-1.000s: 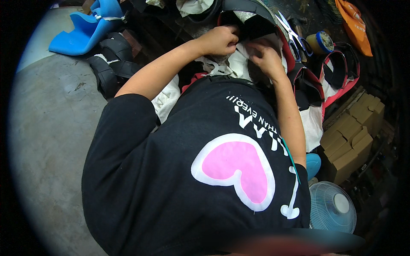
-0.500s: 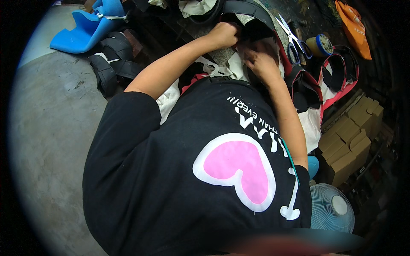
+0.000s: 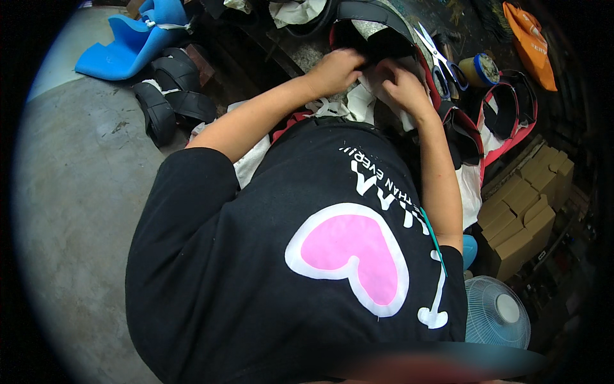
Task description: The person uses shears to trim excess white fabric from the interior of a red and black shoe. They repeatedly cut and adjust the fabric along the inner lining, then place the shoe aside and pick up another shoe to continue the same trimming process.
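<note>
A curved black piece with a red edge (image 3: 374,14) lies at the top middle, whitish cloth lining (image 3: 377,86) hanging from its near side. My left hand (image 3: 338,72) is at the near left edge of this piece, its fingers curled at the cloth; the fingertips are partly hidden. My right hand (image 3: 404,91) bends over the cloth on the right, thumb and fingers pinched on it. Just right of the piece lie scissors (image 3: 441,61) with dark blue handles, blades apart. Scraps of white cloth (image 3: 359,105) sit between my hands and my body.
Right of the scissors are a round tub (image 3: 478,69), an orange bag (image 3: 529,41) and more black pieces with red edges (image 3: 511,105). Cardboard boxes (image 3: 521,205) and a fan (image 3: 499,313) stand lower right. Black curved pieces (image 3: 173,96) and a blue sheet (image 3: 125,48) lie at left.
Both hands have come slightly nearer my body, the right one also a little to the right. More of the whitish cloth shows between them, drawn toward me.
</note>
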`<state>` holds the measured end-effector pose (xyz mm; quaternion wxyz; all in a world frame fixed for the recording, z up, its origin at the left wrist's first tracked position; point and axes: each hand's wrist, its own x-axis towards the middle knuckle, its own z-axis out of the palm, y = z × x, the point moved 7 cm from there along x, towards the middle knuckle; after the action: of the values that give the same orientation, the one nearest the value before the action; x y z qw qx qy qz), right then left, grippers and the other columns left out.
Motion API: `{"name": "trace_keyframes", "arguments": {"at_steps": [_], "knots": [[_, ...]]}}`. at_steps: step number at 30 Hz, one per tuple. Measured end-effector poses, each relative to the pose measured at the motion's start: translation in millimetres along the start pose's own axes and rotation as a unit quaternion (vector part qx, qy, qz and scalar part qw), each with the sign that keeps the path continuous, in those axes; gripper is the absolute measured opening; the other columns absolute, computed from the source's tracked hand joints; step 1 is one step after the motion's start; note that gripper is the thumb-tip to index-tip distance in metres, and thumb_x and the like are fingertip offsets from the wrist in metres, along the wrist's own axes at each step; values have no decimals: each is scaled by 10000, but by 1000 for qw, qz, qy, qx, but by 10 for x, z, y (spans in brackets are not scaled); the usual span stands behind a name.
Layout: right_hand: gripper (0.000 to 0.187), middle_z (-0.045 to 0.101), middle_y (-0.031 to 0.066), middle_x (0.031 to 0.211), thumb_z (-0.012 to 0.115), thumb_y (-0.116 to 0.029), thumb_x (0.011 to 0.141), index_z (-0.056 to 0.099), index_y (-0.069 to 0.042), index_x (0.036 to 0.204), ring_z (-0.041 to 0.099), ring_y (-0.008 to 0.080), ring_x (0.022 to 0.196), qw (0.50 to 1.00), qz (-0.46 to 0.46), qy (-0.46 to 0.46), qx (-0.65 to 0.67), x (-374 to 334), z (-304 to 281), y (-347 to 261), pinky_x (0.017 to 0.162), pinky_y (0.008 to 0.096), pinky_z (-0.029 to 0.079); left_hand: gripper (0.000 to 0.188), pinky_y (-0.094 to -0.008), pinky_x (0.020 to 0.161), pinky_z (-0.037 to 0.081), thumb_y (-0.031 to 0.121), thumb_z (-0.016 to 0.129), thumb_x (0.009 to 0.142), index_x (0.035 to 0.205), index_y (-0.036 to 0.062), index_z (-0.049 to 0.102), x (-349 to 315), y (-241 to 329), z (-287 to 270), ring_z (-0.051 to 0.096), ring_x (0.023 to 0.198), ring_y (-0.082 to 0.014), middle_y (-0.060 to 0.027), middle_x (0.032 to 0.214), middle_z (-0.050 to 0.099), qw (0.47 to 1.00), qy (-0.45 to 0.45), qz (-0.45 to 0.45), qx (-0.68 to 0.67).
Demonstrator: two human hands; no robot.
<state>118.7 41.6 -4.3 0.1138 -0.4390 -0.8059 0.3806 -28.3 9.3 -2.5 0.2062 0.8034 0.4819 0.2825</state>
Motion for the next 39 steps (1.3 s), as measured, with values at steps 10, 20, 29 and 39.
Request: {"name": "trace_keyframes", "arguments": {"at_steps": [10,20,29,39], "knots": [[340,668,117,1144,564,-109,889,608,-9,1210,617,215,1064,962,87,15,260,72,-175,224,956,316,449,218,-336,849,494,122,631,765,943,9,688,59,279,127,572,1011,-235,-71,1100,641,967,-90,168,172],[281,655,80,1167,559,-141,977,599,13,1209,605,152,1104,961,25,41,272,-679,-1294,-259,957,282,451,194,-425,731,512,249,635,842,945,85,652,494,381,212,626,875,-295,-105,889,613,951,-243,138,136],[226,709,88,1034,638,-190,909,722,-106,1102,644,206,953,928,166,331,-49,-1475,-2193,723,865,310,483,447,-414,920,494,160,739,760,1160,73,558,1813,1456,390,537,1116,-337,-135,1244,528,973,65,220,-11],[314,673,28,1091,576,-103,842,760,-263,1039,569,270,1080,882,199,300,-305,-1137,-2141,936,911,377,492,597,-432,986,460,317,792,763,1249,37,588,2528,1003,1230,563,1169,-382,-217,1233,605,989,15,40,-144]]}}
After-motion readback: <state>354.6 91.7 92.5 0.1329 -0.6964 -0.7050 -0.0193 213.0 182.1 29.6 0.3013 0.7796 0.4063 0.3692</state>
